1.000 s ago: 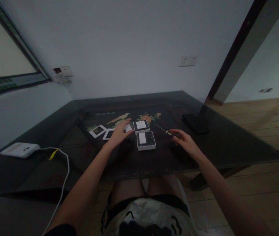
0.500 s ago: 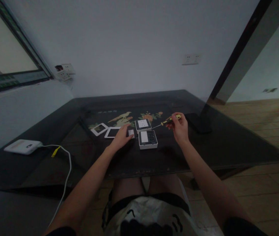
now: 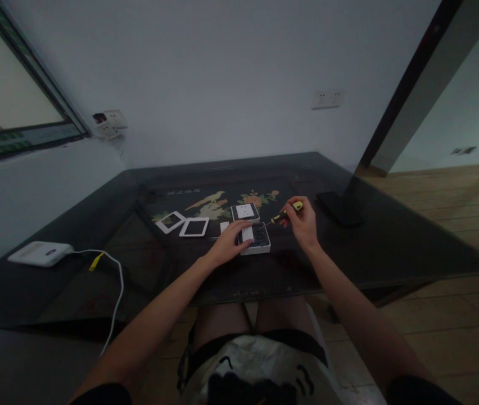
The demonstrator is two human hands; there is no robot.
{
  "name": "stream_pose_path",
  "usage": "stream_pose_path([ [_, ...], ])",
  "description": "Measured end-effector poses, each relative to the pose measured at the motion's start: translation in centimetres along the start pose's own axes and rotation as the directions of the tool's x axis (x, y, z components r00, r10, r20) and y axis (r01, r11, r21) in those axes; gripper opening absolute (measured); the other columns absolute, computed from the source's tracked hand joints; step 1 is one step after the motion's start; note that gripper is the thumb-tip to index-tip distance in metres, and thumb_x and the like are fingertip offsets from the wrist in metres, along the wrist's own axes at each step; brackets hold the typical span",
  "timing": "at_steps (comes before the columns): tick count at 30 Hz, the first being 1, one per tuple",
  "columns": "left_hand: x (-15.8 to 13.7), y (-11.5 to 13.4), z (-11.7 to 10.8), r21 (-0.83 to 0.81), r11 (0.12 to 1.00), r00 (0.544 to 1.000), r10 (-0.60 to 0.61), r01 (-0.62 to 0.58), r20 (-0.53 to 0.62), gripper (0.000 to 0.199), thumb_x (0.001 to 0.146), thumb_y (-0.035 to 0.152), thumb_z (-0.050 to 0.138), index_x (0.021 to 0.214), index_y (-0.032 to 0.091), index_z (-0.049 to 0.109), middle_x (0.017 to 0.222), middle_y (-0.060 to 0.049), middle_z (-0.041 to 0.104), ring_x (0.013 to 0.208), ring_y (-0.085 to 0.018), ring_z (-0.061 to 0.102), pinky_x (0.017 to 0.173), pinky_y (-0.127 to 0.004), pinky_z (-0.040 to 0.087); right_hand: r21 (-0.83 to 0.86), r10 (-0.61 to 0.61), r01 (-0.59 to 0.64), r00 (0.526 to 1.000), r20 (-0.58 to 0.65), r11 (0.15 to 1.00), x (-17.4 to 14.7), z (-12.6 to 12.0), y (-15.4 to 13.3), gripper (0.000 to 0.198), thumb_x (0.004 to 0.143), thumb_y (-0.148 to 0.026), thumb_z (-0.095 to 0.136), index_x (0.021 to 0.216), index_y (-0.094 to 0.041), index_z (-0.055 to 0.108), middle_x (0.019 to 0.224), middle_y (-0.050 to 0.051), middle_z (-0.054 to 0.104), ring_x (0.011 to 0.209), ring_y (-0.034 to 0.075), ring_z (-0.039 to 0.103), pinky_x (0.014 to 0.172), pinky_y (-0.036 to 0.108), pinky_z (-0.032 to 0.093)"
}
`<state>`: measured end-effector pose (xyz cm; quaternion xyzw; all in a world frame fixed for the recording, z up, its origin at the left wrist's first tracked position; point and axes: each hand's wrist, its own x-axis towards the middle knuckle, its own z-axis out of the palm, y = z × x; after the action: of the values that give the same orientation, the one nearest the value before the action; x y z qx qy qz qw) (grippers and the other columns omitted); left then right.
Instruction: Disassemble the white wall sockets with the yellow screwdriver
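My right hand [image 3: 304, 222] grips a screwdriver [image 3: 287, 212] by its yellow and black handle. The thin shaft slants down to the left, its tip at the near socket box [image 3: 260, 246]; whether it touches a screw is too small to tell. Fingers and thumb of my left hand [image 3: 231, 243] lie around the left side of that white box with its dark inside. Behind it stands a second socket box [image 3: 245, 211] with a white socket face. A small white piece [image 3: 224, 226] lies left of the boxes, partly behind my left hand.
Two white cover frames [image 3: 194, 227] lie left on the dark table [image 3: 298, 270]. Farther left is a white power bank [image 3: 40, 253] with a white cable [image 3: 120, 281]. A black phone-like slab [image 3: 339, 208] lies right. A wall socket [image 3: 326, 99] is above the table.
My left hand has moved right, from beside the cover frame onto the near socket box. My right hand has brought the screwdriver left and slightly down, its tip now at that box.
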<state>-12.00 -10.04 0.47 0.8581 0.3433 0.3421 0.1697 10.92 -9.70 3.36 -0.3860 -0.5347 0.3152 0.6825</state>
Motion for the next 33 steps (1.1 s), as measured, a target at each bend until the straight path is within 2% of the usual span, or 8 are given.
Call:
stream_pose_path([
  [3,0.0,-0.2,-0.1,-0.006,1.0,1.0,-0.018,0.018,-0.002,0.044,0.082,0.031,0.065,0.123,0.019,0.054,0.129,-0.012,0.057,0.121,-0.025,0.052,0.106,-0.046,0.04,0.008,0.045,-0.045,0.998,-0.031,0.999,0.3,-0.1,0.8,0.022,0.078,-0.038,0.064,0.086,-0.023,0.05,0.068,-0.005,0.058,0.042,0.009,0.056,0.037,0.02,0.041],
  [6,0.1,-0.1,-0.2,-0.007,0.999,0.999,-0.047,0.047,-0.001,0.047,0.08,0.03,0.067,0.124,0.02,0.054,0.128,-0.012,0.058,0.121,-0.026,0.053,0.104,-0.047,0.041,0.032,0.139,-0.137,0.988,-0.071,0.99,0.7,-0.4,1.8,0.024,0.073,-0.038,0.065,0.082,-0.022,0.051,0.064,-0.006,0.058,0.039,0.009,0.055,0.036,0.02,0.04],
  [10,0.2,0.0,-0.3,-0.002,0.998,0.998,-0.057,0.057,0.001,0.047,0.079,0.03,0.068,0.124,0.021,0.055,0.127,-0.011,0.059,0.12,-0.026,0.054,0.104,-0.047,0.041,0.088,0.274,-0.266,0.957,-0.099,0.96,1.0,-0.5,2.8,0.026,0.067,-0.038,0.068,0.079,-0.021,0.052,0.059,-0.006,0.057,0.04,0.011,0.057,0.036,0.021,0.042],
  [16,0.3,0.0,-0.3,-0.009,0.999,0.999,-0.043,0.043,-0.009,0.043,0.081,0.03,0.066,0.122,0.019,0.056,0.127,-0.012,0.06,0.12,-0.024,0.054,0.104,-0.046,0.041,0.156,0.393,-0.376,0.914,-0.101,0.913,0.9,-0.4,3.4,0.025,0.065,-0.033,0.068,0.082,-0.022,0.052,0.054,-0.007,0.057,0.04,0.012,0.058,0.035,0.021,0.044],
  [24,0.4,0.1,-0.3,-0.022,0.999,0.999,-0.04,0.04,-0.02,0.041,0.08,0.03,0.067,0.118,0.02,0.059,0.124,-0.011,0.062,0.117,-0.025,0.057,0.102,-0.046,0.043,0.2,0.457,-0.433,0.885,-0.091,0.879,1.1,-0.5,3.8,0.024,0.066,-0.03,0.068,0.08,-0.022,0.05,0.053,-0.009,0.056,0.039,0.011,0.058,0.035,0.021,0.046],
  [31,0.4,0.2,-0.4,-0.007,0.999,0.999,-0.051,0.051,-0.014,0.043,0.079,0.031,0.068,0.12,0.021,0.058,0.124,-0.011,0.062,0.116,-0.025,0.057,0.101,-0.046,0.044,0.185,0.435,-0.414,0.896,-0.094,0.892,0.9,-0.5,3.3,0.023,0.066,-0.03,0.069,0.078,-0.021,0.051,0.054,-0.008,0.054,0.04,0.012,0.058,0.037,0.022,0.048],
  [33,0.4,0.2,-0.3,-0.012,0.998,0.998,-0.054,0.054,-0.012,0.044,0.079,0.031,0.068,0.12,0.02,0.058,0.124,-0.011,0.061,0.116,-0.026,0.057,0.101,-0.046,0.044,0.16,0.384,-0.367,0.918,-0.094,0.916,0.8,-0.5,2.8,0.024,0.067,-0.033,0.069,0.08,-0.021,0.052,0.056,-0.008,0.055,0.04,0.011,0.057,0.037,0.022,0.047],
])
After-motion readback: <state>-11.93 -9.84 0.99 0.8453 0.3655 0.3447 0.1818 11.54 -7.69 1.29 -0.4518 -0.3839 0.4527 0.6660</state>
